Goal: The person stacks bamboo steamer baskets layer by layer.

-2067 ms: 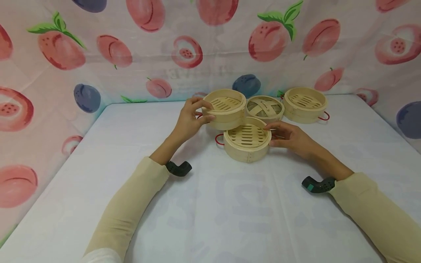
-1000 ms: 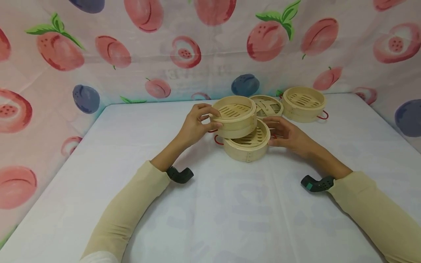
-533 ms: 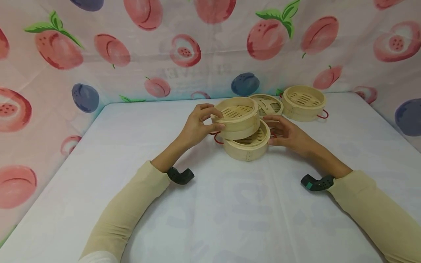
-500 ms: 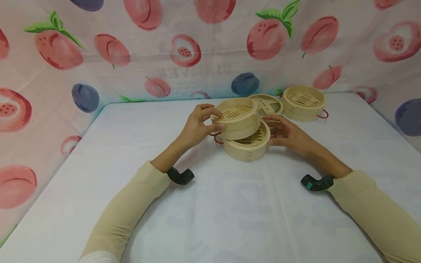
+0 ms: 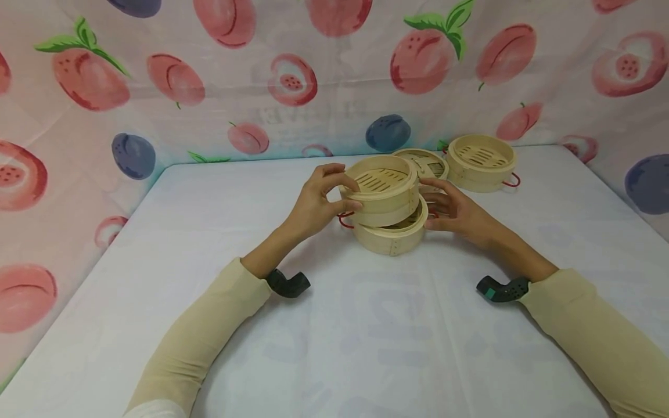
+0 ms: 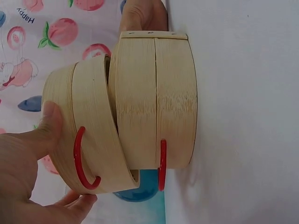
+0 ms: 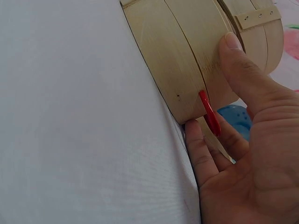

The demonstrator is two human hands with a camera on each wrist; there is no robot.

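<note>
Bottom edge, both corners: beige left sleeve [image 5: 198, 337] and right sleeve [image 5: 580, 331], a black curved device at each cuff (left one [image 5: 288, 284], right one [image 5: 502, 289]), all over the white tablecloth [image 5: 376, 342]

Centre of frame: lower steamer tier [image 5: 392, 242], pale bamboo, sitting flat on the cloth. Red handle visible at its left side

Right hand [image 5: 457, 212], just right of centre: thumb on the near wall of the lower tier, other fingers curled round its far side, gripping it. Right wrist view has the red handle [image 7: 210, 113] between thumb and fingers

Left hand [image 5: 315, 200], just left of centre: clamped on the upper steamer tier [image 5: 387, 208], thumb on the near wall, fingers at the rim

Upper tier sits above the lower one, slotted base visible inside. Tilted and off-centre per left wrist view, overhanging on the handle side; can't tell whether it bears on the lower rim all round

Behind, upper right of centre: woven lid [image 5: 431, 165], partly hidden, then a third steamer [image 5: 481, 168] just beside it, well apart from the hands

Top of frame: peach-print backdrop [image 5: 334, 75]
</note>
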